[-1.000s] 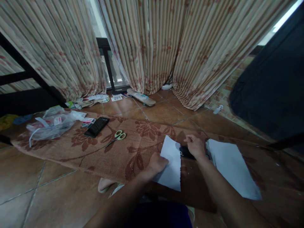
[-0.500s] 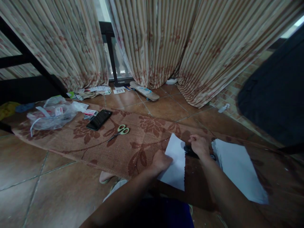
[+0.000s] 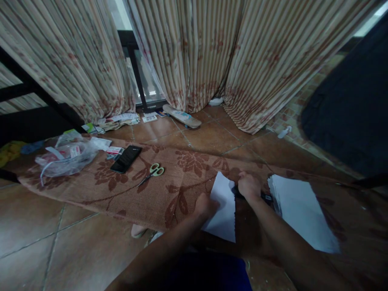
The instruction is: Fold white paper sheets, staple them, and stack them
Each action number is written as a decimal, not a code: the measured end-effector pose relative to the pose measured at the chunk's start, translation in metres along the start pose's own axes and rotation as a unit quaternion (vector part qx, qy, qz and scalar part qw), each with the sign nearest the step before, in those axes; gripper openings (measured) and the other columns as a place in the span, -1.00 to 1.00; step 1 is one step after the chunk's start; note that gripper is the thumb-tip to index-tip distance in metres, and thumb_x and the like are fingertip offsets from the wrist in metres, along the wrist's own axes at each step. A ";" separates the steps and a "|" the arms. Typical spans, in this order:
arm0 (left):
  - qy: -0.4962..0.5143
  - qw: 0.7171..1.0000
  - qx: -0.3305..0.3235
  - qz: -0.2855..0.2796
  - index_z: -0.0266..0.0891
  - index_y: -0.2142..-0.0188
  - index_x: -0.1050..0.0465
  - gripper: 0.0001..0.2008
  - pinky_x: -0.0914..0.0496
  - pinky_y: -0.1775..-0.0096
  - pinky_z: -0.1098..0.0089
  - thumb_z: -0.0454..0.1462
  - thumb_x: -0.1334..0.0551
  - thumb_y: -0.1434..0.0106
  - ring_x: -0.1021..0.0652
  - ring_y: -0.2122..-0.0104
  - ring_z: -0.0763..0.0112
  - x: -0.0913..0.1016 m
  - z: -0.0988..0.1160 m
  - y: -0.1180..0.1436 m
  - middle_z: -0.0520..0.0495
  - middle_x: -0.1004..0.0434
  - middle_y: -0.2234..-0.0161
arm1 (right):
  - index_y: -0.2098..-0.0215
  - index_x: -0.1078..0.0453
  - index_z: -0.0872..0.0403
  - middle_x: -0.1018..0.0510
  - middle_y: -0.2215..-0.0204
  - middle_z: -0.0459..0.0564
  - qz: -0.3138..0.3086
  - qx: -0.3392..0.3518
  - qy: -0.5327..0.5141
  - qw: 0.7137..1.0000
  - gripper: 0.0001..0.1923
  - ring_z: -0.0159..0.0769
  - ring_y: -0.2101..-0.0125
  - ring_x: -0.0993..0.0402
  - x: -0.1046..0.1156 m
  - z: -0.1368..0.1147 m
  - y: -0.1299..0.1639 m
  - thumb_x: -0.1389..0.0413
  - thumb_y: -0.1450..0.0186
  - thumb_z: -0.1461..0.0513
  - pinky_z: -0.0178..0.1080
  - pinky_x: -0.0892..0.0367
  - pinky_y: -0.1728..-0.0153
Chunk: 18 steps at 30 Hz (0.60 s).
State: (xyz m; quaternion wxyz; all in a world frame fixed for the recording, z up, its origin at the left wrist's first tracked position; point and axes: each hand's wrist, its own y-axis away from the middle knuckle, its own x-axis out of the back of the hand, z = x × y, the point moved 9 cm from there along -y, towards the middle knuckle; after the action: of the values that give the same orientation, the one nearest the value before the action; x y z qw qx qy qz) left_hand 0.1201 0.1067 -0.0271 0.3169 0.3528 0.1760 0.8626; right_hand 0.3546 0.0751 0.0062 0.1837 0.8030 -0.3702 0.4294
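A folded-looking stack of white paper point(image 3: 224, 214) with a ragged right edge lies in front of me. My left hand point(image 3: 206, 206) grips its left side, thumb on top; the fingers beneath are hidden. A black stapler point(image 3: 238, 192) meets the paper's right edge, its other end showing past my wrist. Over the stapler, my right hand point(image 3: 250, 186) is closed and pressing on its top; the hand hides much of it. Just right of my right forearm lies a thicker pile of white paper point(image 3: 298, 210).
A patterned brown cloth point(image 3: 182, 190) covers the low table. Green-handled scissors point(image 3: 156, 170), a black phone point(image 3: 125, 159) and a clear plastic bag point(image 3: 68, 155) lie to the left. Beyond are a skateboard point(image 3: 182, 116) on the tiled floor and striped curtains point(image 3: 206, 52).
My right hand has come down slightly and to the left over the stapler, its fingers lower. The left hand and paper keep almost the same place; the view has shifted a little.
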 end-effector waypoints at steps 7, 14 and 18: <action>0.048 0.999 -0.020 0.013 -0.37 0.48 -0.51 -0.91 -0.31 0.43 0.48 -0.35 -0.29 0.03 -0.53 0.42 0.32 0.005 0.005 0.005 -0.10 -0.50 0.52 | 0.23 -0.46 0.09 -0.59 0.44 0.01 0.117 -0.008 -0.206 0.972 -0.69 -0.32 0.47 -0.50 0.052 0.007 0.004 0.03 -0.21 0.13 -0.23 -0.39 0.37; 0.144 0.988 -0.052 0.008 -0.40 0.54 -0.50 -0.87 -0.25 0.53 0.52 -0.34 -0.25 -0.05 -0.46 0.53 0.45 0.008 -0.009 0.005 -0.02 -0.45 0.57 | 0.19 -0.44 0.09 -0.59 0.35 0.04 0.106 -0.069 -0.386 0.914 -0.58 -0.38 0.53 -0.44 0.064 0.038 0.077 -0.13 -0.11 -0.02 -0.29 -0.39 0.47; 0.197 0.978 -0.058 0.021 -0.43 0.45 -0.53 -0.87 -0.29 0.52 0.52 -0.34 -0.25 -0.05 -0.47 0.51 0.45 0.015 -0.014 0.005 -0.08 -0.52 0.49 | 0.19 -0.45 0.08 -0.61 0.31 0.08 -0.082 -0.082 -0.330 0.937 -0.51 -0.23 0.45 -0.52 0.019 0.016 0.135 -0.09 -0.12 -0.10 -0.23 -0.42 0.45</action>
State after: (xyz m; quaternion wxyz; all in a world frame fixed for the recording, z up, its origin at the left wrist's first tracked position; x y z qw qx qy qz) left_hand 0.0991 0.1120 -0.0265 0.2777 0.1603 0.1773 0.9304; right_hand 0.2686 -0.0322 0.0093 0.1509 0.9094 -0.3765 0.0917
